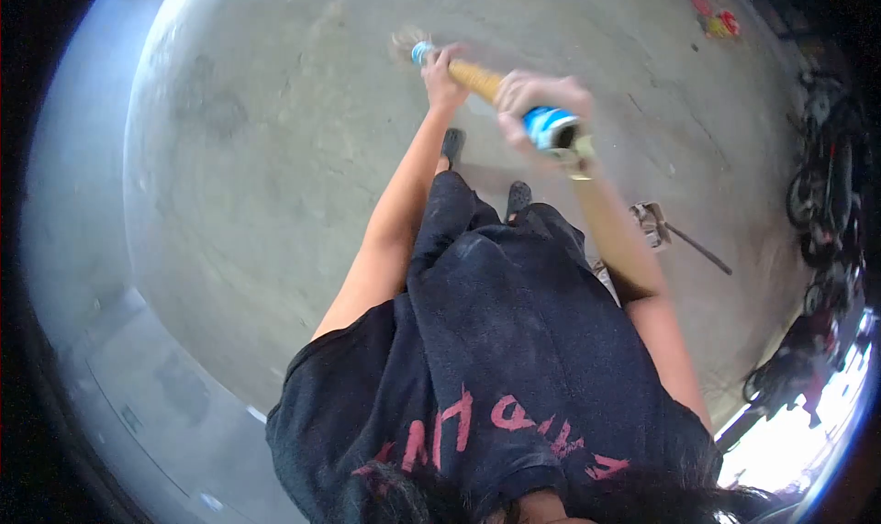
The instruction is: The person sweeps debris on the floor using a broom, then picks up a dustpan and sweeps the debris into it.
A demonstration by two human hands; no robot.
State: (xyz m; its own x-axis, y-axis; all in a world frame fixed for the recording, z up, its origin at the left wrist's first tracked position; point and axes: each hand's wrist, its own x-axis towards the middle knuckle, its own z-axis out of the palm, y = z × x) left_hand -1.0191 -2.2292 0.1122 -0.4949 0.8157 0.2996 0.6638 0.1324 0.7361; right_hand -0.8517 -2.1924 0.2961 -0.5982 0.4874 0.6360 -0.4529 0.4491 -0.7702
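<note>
Both my hands grip a broom (475,79) held out in front of my body. Its thick orange-yellow handle slants away to the upper left, with a blue-and-white wrapped, hollow end towards me. Pale bristles fan out at the far end, over the concrete floor. My left hand (444,79) is closed round the broom lower down, beside a light-blue band near the bristles. Nearer to me, my right hand (543,102) wraps the handle just ahead of its blue end, slightly blurred by motion.
A long-handled dustpan (650,226) lies or stands on the floor at my right. Several motorbikes (821,194) line the right side. Red and yellow packets (723,24) lie at the upper right. A pale wall (92,157) curves along the left.
</note>
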